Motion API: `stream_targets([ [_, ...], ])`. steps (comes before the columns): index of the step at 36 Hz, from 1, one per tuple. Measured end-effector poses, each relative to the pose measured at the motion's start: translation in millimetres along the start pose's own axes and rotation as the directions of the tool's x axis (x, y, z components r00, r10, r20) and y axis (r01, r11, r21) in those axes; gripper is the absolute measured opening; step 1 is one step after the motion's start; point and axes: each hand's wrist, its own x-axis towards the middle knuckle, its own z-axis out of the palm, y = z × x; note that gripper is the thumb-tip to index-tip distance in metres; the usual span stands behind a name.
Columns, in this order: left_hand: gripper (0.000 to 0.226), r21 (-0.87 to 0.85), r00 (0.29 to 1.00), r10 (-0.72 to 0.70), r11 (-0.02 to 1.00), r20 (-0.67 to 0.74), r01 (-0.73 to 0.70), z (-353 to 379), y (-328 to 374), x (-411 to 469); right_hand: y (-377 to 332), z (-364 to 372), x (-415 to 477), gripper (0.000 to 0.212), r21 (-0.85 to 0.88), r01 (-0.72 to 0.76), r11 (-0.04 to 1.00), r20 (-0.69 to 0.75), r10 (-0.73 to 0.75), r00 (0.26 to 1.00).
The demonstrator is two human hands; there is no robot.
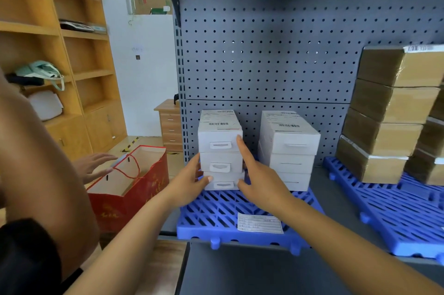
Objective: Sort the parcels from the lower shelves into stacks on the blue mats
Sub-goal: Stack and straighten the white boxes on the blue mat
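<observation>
Fingers of the left hand lie straight along the 9 o'clock side of a stack of three white cardboard parcels, with the thumb on the bottom one's front. The right hand is spread at the stack's 3 o'clock side, index finger touching the top parcel, thumb against the bottom one. Neither hand curls round anything. The stack stands on a blue slatted plastic mat on the grey metal shelf. A second white stack is just beside it at 3 o'clock, with taped brown cartons beyond. A red paper gift bag stands at 9 o'clock.
</observation>
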Motion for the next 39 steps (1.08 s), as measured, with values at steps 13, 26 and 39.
stream_targets([
  [13,0.055,0.047,1.0,0.016,0.999,-0.01,-0.015,8.4,5.9,6.5,7.0,5.9,17.6,0.109,-0.141,-0.019,0.99,-0.068,0.009,0.998],
  [26,0.053,0.008,0.999,0.029,1.0,0.035,-0.03,7.6,-4.7,14.1,12.2,9.9,19.9,0.106,-0.085,0.003,0.996,-0.075,-0.01,0.997],
  [39,0.051,-0.031,0.998,0.057,0.998,-0.025,-0.058,11.1,-4.0,9.6,9.8,13.1,19.4,0.098,0.001,-0.073,0.997,-0.066,0.073,0.995],
])
